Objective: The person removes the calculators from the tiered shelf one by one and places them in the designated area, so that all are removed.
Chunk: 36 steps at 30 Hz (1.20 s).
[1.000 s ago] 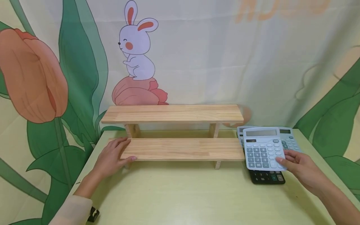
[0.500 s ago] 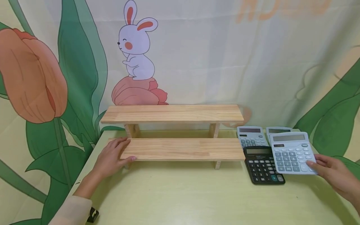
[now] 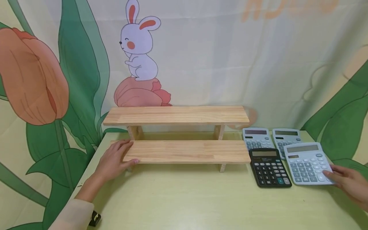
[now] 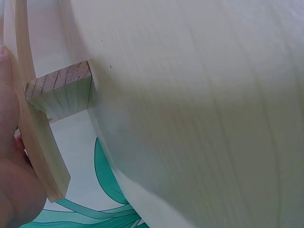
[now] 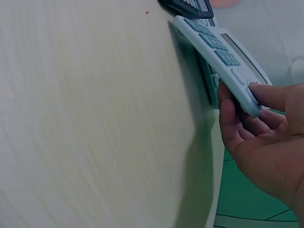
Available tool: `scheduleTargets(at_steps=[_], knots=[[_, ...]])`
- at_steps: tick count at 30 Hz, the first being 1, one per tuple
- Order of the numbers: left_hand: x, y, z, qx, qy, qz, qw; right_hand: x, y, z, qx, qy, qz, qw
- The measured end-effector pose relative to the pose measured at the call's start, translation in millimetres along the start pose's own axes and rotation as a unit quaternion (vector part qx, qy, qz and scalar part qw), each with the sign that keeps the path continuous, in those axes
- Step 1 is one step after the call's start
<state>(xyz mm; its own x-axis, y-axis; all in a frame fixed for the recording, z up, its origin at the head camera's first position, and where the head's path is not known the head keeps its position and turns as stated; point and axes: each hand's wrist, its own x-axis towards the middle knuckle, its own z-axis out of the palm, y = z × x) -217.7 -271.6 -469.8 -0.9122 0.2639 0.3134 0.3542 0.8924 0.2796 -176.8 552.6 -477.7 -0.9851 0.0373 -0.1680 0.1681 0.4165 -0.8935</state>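
Note:
In the head view a two-tier wooden shelf (image 3: 187,151) stands at the back of the table. My left hand (image 3: 113,162) grips the left end of its lower board, thumb at the front edge and fingers across the top. The left wrist view shows this board (image 4: 45,147) edge-on beside the palm. My right hand (image 3: 350,183) pinches a light blue calculator (image 3: 309,164) by its lower right corner, thumb on the key side. From the right wrist view, the calculator (image 5: 228,61) is tilted, with its near edge raised off the table and fingers underneath.
A black calculator (image 3: 270,169) lies right of the shelf. Behind it are two more light blue calculators, one at left (image 3: 256,137) and one at right (image 3: 287,137), partly covered. A small black object (image 3: 95,218) sits by my left sleeve. A printed cloth (image 3: 201,57) hangs behind the table.
My right hand has carried the light blue calculator rightward and down from over the black calculator, uncovering it and the ones behind. My left hand has stayed on the shelf.

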Motion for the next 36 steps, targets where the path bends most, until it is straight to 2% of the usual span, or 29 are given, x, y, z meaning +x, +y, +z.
scheduleTargets(at_steps=[6, 13, 17, 22, 31, 36], knots=[[0.6, -0.7, 0.0, 0.002, 0.002, 0.004, 1.0, 2.6, 8.6, -0.6, -0.054, -0.021, 0.034, 0.9977], [0.3, -1.1, -0.2, 0.001, 0.004, 0.007, 1.0, 12.4, 16.6, 1.8, -0.032, -0.057, 0.064, 0.9958], [0.6, -1.5, 0.4, 0.001, 0.004, 0.007, 1.0, 14.8, 17.0, 2.0, -0.038, -0.059, 0.068, 0.9952], [0.5, -2.0, 1.2, 0.0, 0.002, 0.004, 1.0, 15.3, 13.1, 1.3, -0.1, -0.041, 0.083, 0.9907], [0.3, -2.7, 2.3, 0.0, 0.001, -0.002, 1.0, 15.9, 8.9, -0.1, -0.192, -0.013, 0.067, 0.979], [-0.2, -1.8, 1.4, -0.003, 0.0, -0.004, 1.0, 14.5, 9.4, 1.5, -0.235, 0.002, 0.036, 0.9714]])
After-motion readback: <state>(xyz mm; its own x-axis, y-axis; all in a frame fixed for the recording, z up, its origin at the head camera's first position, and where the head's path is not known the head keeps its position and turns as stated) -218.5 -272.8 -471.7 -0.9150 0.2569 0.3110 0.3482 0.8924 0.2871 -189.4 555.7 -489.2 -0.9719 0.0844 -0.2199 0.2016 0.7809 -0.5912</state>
